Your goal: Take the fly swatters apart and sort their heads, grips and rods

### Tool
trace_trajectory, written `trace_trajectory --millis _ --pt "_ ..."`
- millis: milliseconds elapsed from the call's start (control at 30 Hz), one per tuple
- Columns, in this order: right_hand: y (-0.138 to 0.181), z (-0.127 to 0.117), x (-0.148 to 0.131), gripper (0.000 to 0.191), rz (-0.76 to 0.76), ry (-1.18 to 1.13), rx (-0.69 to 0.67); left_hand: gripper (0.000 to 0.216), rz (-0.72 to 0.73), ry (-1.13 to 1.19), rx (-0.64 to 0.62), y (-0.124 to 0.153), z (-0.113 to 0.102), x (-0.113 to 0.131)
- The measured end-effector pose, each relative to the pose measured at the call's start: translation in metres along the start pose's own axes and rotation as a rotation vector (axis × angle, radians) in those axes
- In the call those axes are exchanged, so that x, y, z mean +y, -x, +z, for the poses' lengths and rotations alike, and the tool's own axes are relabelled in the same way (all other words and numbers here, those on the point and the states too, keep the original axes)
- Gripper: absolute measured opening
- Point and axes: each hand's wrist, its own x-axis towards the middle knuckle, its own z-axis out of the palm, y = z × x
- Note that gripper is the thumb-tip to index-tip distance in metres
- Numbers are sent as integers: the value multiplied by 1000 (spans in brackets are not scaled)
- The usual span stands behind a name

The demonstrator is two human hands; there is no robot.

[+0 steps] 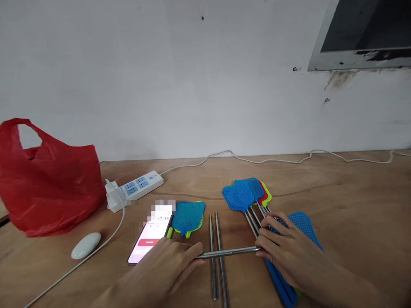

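A thin metal telescopic rod (229, 253) runs level between my hands. My left hand (173, 259) is closed around its left end, and my right hand (285, 241) grips its right end. Under and beside my right hand lies a bunch of fly swatters (238, 197) with blue, red and yellow-green heads. Another blue swatter head (302, 224) shows just beyond that hand; whether it joins the held rod is hidden. Below the held rod, two loose metal rods (214, 265) lie side by side. Two loose swatter heads (189, 216), blue over yellow-green, lie beyond my left hand, near a small green piece (169, 233).
A lit phone (152, 237) lies left of the swatter heads. Further left are a white power strip (141, 186) with a plugged-in cable, a white mouse-shaped object (86, 245) and a red plastic bag (51, 188). A white cord (227, 151) trails along the wall.
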Motion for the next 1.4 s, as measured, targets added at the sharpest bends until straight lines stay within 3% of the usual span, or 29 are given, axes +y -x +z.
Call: trace_trajectory --millis 267,600,833,1067,1200,1400 --pt "-5 8 -14 26 -15 -117 41 32 1 13 -17 -2 6 4" --pt "8 4 4 32 -8 -202 26 40 -18 95 -12 16 7 -10" --pt "16 -1 10 42 1 -29 3 32 -35 137 61 27 -2 -17" --pt "24 3 30 31 4 59 -54 43 -120 193 118 36 6 -25" --pt "25 6 32 27 -5 -7 -49 49 -132 205 153 35 12 -26" --pt "24 4 26 27 50 -158 -64 41 -111 235 136 32 13 -19"
